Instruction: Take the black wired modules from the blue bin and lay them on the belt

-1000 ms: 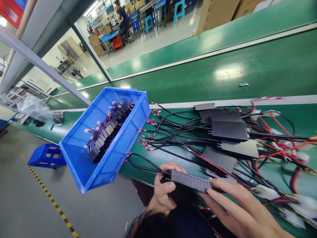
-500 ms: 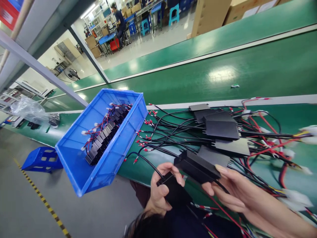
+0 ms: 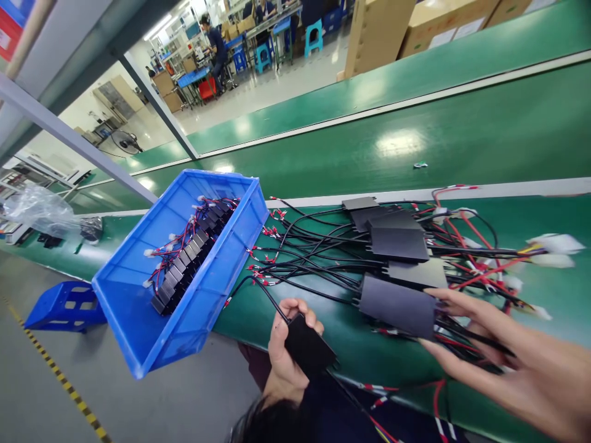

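My left hand (image 3: 289, 344) grips a black box with cables (image 3: 310, 346), a flat rectangular casing, above the near edge of the bench. One black cable leaves its upper end, and a bundle of thin wires hangs from its lower end. My right hand (image 3: 489, 344) holds a second black box (image 3: 396, 306) by its right end, fingers on the far side and thumb on the near side. That box lies beside a pile of similar boxes (image 3: 399, 241) with their cables stretched left and right. Part of its wiring is hidden behind my right hand.
A blue bin (image 3: 157, 332) with a row of finned black boxes stands left of the pile, overhanging the bench edge. White connectors (image 3: 554, 243) lie at the right. A metal post (image 3: 159, 107) rises behind the bin. A blue stool (image 3: 64, 306) is on the floor.
My right hand has carried its box away from the left hand's box and down to the right, onto the bench beside the pile. My left hand keeps its box.
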The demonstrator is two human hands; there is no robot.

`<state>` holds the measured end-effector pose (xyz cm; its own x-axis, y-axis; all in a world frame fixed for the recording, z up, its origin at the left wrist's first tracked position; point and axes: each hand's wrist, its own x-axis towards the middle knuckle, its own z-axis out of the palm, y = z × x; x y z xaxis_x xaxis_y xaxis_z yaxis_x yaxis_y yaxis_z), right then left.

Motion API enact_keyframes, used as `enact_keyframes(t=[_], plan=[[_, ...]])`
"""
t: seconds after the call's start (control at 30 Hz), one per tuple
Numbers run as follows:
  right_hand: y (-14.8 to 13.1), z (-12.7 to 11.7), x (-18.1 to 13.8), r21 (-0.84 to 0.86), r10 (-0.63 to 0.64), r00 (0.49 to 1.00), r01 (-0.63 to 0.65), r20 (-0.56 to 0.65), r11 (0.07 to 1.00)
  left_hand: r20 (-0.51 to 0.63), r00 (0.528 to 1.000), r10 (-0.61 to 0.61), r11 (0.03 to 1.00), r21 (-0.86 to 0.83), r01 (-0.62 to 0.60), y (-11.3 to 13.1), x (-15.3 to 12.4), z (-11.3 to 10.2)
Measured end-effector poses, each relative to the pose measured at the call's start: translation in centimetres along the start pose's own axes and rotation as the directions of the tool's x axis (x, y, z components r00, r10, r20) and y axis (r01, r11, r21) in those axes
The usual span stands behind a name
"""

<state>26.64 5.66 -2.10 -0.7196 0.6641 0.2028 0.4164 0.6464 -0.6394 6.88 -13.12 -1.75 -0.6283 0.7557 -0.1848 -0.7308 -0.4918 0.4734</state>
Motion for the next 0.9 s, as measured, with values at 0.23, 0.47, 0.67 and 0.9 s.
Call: enact_keyframes(t=[0.23, 0.47, 0.67, 0.9], plan=[[0.6, 0.9, 2.4, -0.275, -0.36, 0.93, 0.328, -0.074, 0.904, -0.037, 0.999, -0.015, 1.0, 0.015, 0.016, -0.3, 0.2, 0.4], [-1.6, 0.3, 1.5, -0.345, -0.468, 0.873, 0.401, -0.138, 0.849, -0.134, 0.99, 0.033, 0.999, 0.03, -0.029, -0.4, 0.9, 1.5], [-7.1, 4.4, -1.3, -0.155, -0.521, 0.853, 0.51, -0.035, 0.846, -0.18, 0.977, 0.115, 0.993, 0.005, -0.116, -1.2, 1.5, 3.4], [-7.9, 6.8, -1.4, 0.003, -0.474, 0.873, 0.477, -0.114, 0.879, -0.197, 0.978, 0.069, 0.997, -0.018, -0.074, -1.1, 1.6, 4.2]])
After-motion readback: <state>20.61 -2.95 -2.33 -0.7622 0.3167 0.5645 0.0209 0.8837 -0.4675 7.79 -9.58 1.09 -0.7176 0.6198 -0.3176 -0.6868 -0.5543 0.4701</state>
